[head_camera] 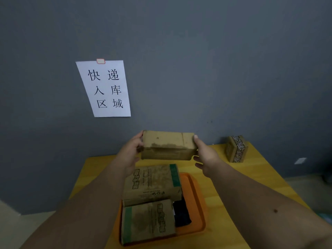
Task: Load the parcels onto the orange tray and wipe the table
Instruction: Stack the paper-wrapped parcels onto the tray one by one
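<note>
Head view: yellow table (251,178) against grey wall (197,69); both hands' grip holds a parcel (168,145).

We see a white paper sign (104,88) with black Chinese characters fixed to the dark grey wall (215,60) by a small red-edged tab (100,61). Low on the right, a pale wall socket (300,160) shows beside the floor (10,221).

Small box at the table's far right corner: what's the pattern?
Brown small box with a dense black-and-white ornamental band running over it; head view only.
</note>
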